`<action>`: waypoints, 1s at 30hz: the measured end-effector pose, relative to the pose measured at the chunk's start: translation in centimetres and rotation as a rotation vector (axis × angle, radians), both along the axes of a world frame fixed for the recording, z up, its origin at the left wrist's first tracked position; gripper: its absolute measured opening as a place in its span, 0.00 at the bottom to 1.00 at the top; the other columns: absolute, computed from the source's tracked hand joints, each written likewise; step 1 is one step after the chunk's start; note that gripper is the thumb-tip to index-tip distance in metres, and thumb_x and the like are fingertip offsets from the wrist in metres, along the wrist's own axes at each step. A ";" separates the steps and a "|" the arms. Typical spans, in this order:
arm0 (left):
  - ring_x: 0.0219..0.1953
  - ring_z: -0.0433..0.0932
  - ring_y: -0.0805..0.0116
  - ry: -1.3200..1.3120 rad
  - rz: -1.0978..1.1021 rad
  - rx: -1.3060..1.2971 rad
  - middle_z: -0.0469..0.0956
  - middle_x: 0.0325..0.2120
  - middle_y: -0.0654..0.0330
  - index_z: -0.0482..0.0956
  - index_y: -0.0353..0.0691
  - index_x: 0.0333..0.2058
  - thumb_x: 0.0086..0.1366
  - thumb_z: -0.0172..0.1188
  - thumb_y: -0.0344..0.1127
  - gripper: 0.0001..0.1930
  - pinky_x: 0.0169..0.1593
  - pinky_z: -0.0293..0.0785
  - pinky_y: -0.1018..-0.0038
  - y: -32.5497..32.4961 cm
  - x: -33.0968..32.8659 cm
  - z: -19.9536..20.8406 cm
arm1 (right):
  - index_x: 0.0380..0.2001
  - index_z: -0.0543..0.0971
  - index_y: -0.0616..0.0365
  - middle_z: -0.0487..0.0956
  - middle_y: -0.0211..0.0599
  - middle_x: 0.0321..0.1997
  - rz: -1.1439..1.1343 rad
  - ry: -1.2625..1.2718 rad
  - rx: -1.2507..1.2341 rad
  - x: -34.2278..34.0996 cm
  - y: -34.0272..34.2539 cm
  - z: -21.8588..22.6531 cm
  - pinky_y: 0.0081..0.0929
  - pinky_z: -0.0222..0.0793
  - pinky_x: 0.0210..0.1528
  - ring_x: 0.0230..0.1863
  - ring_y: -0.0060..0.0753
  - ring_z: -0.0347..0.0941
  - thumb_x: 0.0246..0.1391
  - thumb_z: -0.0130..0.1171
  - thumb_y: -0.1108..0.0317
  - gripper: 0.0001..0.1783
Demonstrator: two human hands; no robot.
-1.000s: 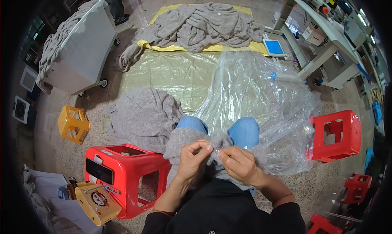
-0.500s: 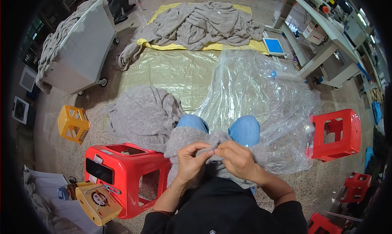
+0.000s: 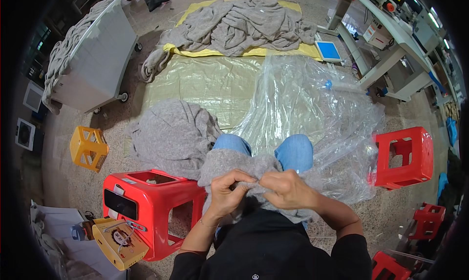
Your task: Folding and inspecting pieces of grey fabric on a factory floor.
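A clear plastic sheet [image 3: 312, 114] lay spread over the floor ahead of the knees, beside a heap of grey knitwear [image 3: 173, 136]. A red stool [image 3: 146, 206] stood at the person's left. Across the lap lay the grey knitted garment [image 3: 234, 165]. Left hand [image 3: 227, 194]: fingers curled shut, pinching a fold of the garment's near edge. Right hand [image 3: 288, 189]: likewise closed on the same fold, just beside the left, fingertips nearly touching.
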State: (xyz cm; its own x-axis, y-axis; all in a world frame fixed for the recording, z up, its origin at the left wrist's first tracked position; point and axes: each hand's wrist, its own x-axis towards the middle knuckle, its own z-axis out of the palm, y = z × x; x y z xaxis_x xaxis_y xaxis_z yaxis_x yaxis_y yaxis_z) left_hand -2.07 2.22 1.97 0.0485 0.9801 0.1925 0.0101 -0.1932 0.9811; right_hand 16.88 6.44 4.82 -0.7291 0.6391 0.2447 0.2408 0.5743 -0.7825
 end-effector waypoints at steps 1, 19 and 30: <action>0.29 0.77 0.70 0.001 0.000 -0.002 0.79 0.26 0.57 0.77 0.32 0.28 0.51 0.58 0.16 0.06 0.33 0.71 0.78 -0.1 0.2 0.0 | 0.23 0.67 0.61 0.68 0.43 0.21 -0.062 0.040 0.052 -0.2 -0.5 -0.2 0.39 0.64 0.22 0.23 0.50 0.70 0.36 0.58 0.76 0.10; 0.32 0.73 0.80 0.067 -0.099 -0.457 0.79 0.28 0.65 0.79 0.35 0.36 0.57 0.61 0.26 0.07 0.37 0.69 0.82 -0.9 -1.8 -2.0 | 0.33 0.77 0.63 0.69 0.38 0.23 -0.506 -0.033 0.625 1.9 -0.8 -3.3 0.32 0.65 0.20 0.19 0.40 0.68 0.32 0.53 0.82 0.18; 0.32 0.75 0.79 -0.520 -0.063 -0.591 0.79 0.31 0.62 0.78 0.34 0.36 0.58 0.61 0.25 0.06 0.38 0.72 0.82 0.4 -0.5 -2.6 | 0.37 0.76 0.61 0.74 0.44 0.44 -0.333 0.002 -0.163 0.7 0.9 -0.1 0.31 0.67 0.38 0.40 0.34 0.74 0.46 0.59 0.71 0.13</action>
